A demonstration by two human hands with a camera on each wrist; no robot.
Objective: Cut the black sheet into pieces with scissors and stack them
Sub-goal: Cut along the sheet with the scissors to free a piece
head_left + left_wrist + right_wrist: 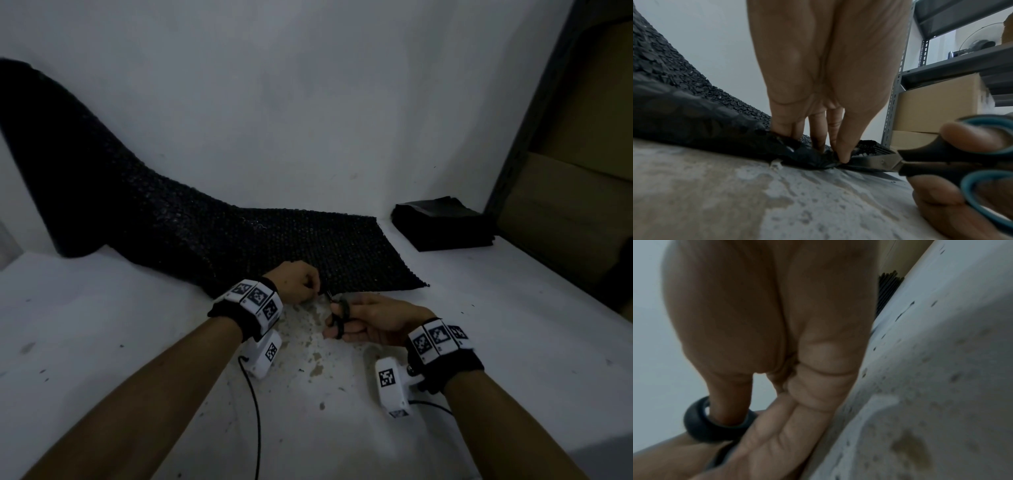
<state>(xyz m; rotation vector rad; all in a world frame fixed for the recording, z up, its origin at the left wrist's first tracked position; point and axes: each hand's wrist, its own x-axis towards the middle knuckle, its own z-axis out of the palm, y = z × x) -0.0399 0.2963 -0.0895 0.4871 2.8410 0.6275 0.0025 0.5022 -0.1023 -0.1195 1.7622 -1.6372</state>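
Observation:
A long black bubbled sheet [239, 236] runs from a roll at the far left down onto the white table [479, 308]. My left hand [301, 282] pinches the sheet's near edge [809, 155] between thumb and fingers. My right hand [370, 320] holds black scissors [337, 315] with teal-lined handles [953, 164], thumb and fingers through the loops. The blades [873, 161] meet the sheet's edge just right of my left fingertips. A stack of cut black pieces [445, 222] lies at the back right against the wall.
The tabletop near my hands is worn and speckled with small black scraps [318, 342]. A grey metal shelf [941, 73] with cardboard boxes [937, 104] stands to the right. Cables [255, 411] trail from the wrist cameras.

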